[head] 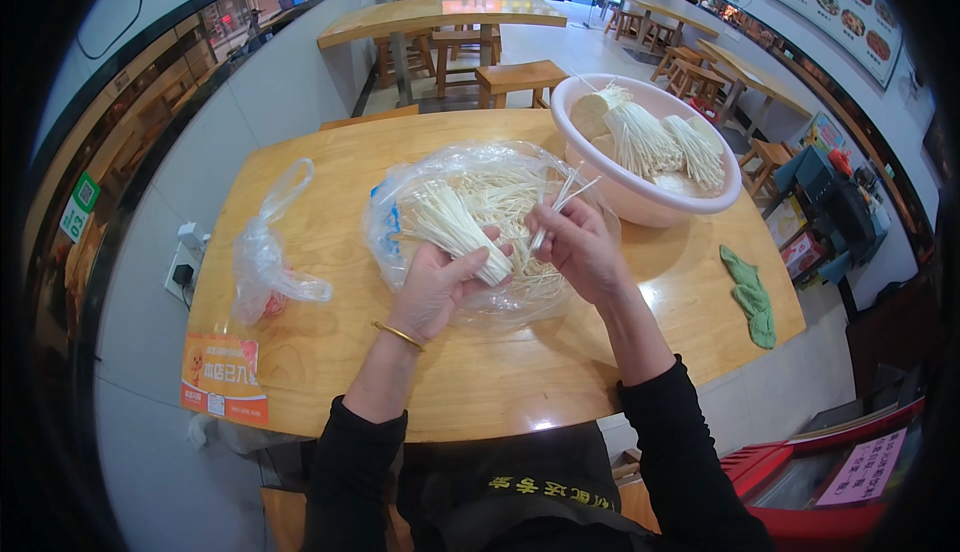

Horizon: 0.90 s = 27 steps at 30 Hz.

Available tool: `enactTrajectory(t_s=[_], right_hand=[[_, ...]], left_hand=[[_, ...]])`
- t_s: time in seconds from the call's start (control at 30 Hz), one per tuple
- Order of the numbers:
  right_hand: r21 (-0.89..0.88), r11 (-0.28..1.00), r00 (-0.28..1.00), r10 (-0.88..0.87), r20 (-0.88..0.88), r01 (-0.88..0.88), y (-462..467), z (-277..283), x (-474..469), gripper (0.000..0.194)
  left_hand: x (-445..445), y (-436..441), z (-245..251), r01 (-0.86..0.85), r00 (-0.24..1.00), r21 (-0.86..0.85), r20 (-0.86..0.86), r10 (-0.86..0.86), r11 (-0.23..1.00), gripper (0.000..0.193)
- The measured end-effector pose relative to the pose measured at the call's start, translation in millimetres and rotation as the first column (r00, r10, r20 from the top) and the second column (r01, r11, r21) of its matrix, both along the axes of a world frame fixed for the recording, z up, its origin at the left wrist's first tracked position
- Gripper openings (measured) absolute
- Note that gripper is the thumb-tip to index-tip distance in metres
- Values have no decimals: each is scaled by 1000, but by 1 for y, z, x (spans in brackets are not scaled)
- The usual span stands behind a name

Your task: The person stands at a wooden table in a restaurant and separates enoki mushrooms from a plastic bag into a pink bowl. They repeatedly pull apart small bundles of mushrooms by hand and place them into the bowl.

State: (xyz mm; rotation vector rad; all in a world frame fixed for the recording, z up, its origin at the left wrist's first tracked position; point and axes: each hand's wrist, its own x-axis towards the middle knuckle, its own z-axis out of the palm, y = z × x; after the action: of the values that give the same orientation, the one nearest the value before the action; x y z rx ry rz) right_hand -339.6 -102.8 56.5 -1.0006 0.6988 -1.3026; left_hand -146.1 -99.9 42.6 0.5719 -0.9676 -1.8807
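My left hand (442, 282) grips a thick bundle of enoki mushrooms (454, 229), its cut base towards me and the caps pointing away to the left. A few loose enoki strands (566, 196) are pinched between the thumb and fingers of my right hand (577, 241). Both hands are above an opened clear plastic bag (465, 156), which holds a heap of loose enoki strands (502, 188). Beyond my right hand stands a pale pink plastic basin (637, 211) with several enoki clumps (645, 136) in it.
A knotted clear plastic bag (259, 263) sits on the wooden table (315, 372) at the left, near an orange printed card (223, 379). A green cloth (750, 297) lies by the right edge. Farther off are a wooden stool (521, 76) and other tables (442, 16).
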Motion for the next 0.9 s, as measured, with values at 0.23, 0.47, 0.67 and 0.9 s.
enactTrajectory(t_s=[0.23,0.47,0.67,0.9], right_hand=[[-187,980,825,-161,-542,68,4,-17,23,23],[-198,974,886,-184,-426,108,5,-15,20,12],[-219,970,789,-218,-574,109,5,-13,20,11],[-151,984,916,-142,-375,91,5,-13,21,13]], left_hand=[[-7,1,-11,35,948,-351,309,81,936,58],[-6,3,-9,-16,990,-177,136,40,984,59],[-7,2,-10,-30,978,-232,194,77,972,55],[-4,2,-8,-14,990,-166,135,37,986,52]])
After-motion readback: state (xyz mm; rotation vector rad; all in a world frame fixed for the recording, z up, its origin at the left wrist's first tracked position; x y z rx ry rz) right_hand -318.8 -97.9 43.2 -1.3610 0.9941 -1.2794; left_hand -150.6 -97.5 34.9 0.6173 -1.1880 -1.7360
